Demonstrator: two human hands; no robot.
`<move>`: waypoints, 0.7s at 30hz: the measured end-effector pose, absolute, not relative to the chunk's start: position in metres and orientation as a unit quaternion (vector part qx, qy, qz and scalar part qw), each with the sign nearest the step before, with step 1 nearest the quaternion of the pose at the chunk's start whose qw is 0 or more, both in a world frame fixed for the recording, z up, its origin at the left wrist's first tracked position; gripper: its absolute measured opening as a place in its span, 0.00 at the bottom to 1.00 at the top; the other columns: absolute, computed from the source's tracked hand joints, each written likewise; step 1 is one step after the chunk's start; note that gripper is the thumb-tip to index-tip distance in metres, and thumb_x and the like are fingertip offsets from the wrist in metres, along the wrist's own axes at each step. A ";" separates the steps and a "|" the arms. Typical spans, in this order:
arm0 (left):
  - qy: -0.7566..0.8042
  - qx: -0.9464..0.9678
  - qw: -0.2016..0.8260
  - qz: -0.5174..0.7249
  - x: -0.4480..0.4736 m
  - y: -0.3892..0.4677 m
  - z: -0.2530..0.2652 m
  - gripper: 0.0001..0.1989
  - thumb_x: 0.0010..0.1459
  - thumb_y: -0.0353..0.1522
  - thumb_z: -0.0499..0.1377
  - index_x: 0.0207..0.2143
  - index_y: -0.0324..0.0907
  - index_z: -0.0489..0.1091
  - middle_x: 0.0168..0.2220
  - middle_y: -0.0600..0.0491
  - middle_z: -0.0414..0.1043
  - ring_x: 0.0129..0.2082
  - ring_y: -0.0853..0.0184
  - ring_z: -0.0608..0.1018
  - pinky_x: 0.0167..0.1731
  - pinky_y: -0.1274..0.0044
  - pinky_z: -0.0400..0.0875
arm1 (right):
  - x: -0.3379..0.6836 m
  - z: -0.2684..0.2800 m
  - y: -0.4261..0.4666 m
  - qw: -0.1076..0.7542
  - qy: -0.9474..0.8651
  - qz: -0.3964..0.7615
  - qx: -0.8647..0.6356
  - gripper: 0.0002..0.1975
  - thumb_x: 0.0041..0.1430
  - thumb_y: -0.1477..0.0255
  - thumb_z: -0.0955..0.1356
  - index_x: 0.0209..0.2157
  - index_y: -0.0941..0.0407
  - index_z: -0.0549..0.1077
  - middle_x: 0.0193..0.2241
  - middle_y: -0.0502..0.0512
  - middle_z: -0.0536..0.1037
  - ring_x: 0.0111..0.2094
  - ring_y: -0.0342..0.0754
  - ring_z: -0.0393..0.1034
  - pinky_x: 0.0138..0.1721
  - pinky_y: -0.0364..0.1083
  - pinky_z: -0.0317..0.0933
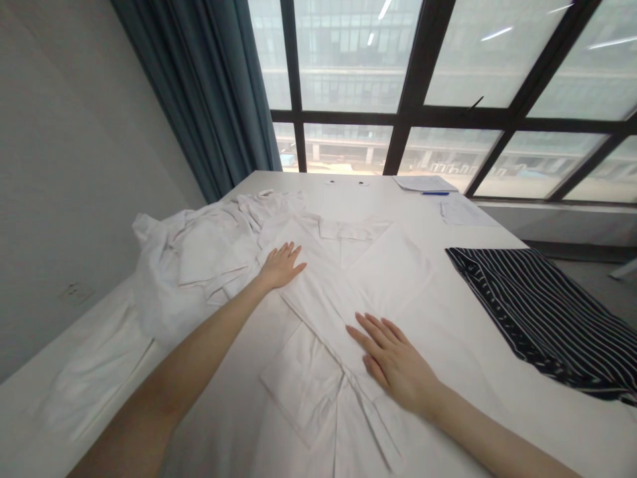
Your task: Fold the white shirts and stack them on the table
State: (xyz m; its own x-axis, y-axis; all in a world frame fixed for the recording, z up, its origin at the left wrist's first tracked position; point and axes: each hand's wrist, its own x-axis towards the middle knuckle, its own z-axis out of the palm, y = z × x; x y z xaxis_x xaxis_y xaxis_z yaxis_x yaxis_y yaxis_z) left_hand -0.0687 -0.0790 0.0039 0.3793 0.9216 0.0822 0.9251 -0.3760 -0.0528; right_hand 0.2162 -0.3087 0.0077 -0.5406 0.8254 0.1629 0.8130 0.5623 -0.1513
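Observation:
A white garment that looks like a coat or robe [318, 299] lies spread over the table, its collar toward the window and its front panels overlapping in a V. My left hand [282, 267] rests flat on its upper left part, fingers apart. Lower and to the right, my right hand [391, 355] lies palm down on the front panel with its fingers stretched out. Neither hand grips the cloth. The garment's lower end runs out of view at the bottom.
Heaped white clothes [199, 252] lie on the left of the white table [343, 199]. A black-and-white striped cloth [542, 312] hangs over the right edge. Papers [425, 184] and a blue pen [435, 194] are at the far right. A blue curtain [209, 86] and windows stand behind.

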 end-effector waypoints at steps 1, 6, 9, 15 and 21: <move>-0.564 -0.824 0.041 -0.015 -0.073 -0.075 0.004 0.32 0.67 0.46 0.45 0.67 0.37 0.53 0.69 0.41 0.49 0.68 0.53 0.53 0.63 0.63 0.50 | 0.217 0.008 -0.309 0.106 -0.878 0.028 -0.466 0.27 0.69 0.69 0.58 0.68 0.48 0.51 0.69 0.54 0.51 0.68 0.49 0.44 0.65 0.57 0.49; -0.610 -0.792 0.033 -0.013 -0.092 -0.055 0.007 0.33 0.67 0.48 0.42 0.67 0.38 0.52 0.69 0.39 0.49 0.68 0.53 0.55 0.62 0.62 0.53 | 0.225 0.009 -0.316 0.098 -0.880 0.027 -0.465 0.28 0.71 0.65 0.57 0.69 0.48 0.48 0.69 0.54 0.51 0.68 0.49 0.44 0.65 0.57 0.49; -0.624 -0.779 0.050 -0.031 -0.094 -0.054 0.009 0.30 0.68 0.44 0.42 0.67 0.38 0.52 0.68 0.40 0.50 0.67 0.55 0.57 0.62 0.62 0.53 | 0.234 0.009 -0.326 0.104 -0.873 0.028 -0.476 0.29 0.71 0.64 0.58 0.69 0.48 0.46 0.69 0.54 0.50 0.69 0.49 0.44 0.65 0.57 0.49; -0.593 -0.795 0.102 -0.078 -0.081 -0.102 0.011 0.26 0.67 0.34 0.45 0.65 0.38 0.55 0.69 0.41 0.47 0.69 0.57 0.52 0.65 0.61 0.45 | 0.254 0.007 -0.347 0.158 -0.831 0.076 -0.527 0.27 0.68 0.66 0.60 0.67 0.50 0.55 0.66 0.59 0.58 0.66 0.53 0.52 0.62 0.57 0.56; -0.424 -0.901 0.033 -0.089 -0.066 -0.186 -0.004 0.25 0.68 0.40 0.44 0.65 0.47 0.57 0.68 0.49 0.52 0.68 0.61 0.54 0.65 0.62 0.46 | 0.265 0.015 -0.357 0.244 -0.754 0.169 -0.586 0.24 0.66 0.70 0.60 0.63 0.50 0.59 0.59 0.60 0.66 0.57 0.52 0.66 0.55 0.54 0.65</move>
State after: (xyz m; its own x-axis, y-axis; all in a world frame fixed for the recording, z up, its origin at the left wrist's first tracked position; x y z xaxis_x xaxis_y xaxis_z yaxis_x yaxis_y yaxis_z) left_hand -0.0659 -0.1864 -0.0037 0.6248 0.7577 0.1886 0.7693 -0.6386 0.0170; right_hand 0.2652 -0.3566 0.0152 -0.1931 0.9664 0.1697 0.8009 0.2551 -0.5417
